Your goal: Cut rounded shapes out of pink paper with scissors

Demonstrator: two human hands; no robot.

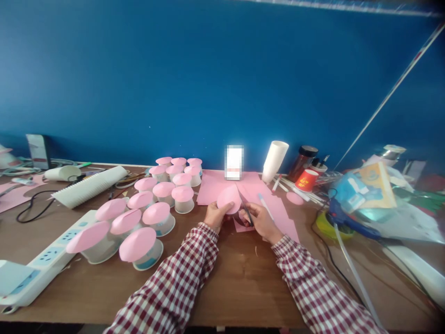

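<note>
"What's being gripped?"

"From my remote seat I see the left hand (216, 215) pinching a pink paper piece (227, 197) and the right hand (263, 220) closed round the scissors (248, 216), blades at the paper's right edge."

"Where's that paper?"

"Held over the bench (239, 287), between its front and back edges, by the pink sheets (211, 183)."

"Anything to the left?"

"I see pink-topped cups (139, 246) in rows, and a power strip (52, 254) near the bench's front left corner."

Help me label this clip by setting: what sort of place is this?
Likely a craft table, at home or in a small workshop: scissors in the right hand, pink paper, and many pink-topped cups.
</note>
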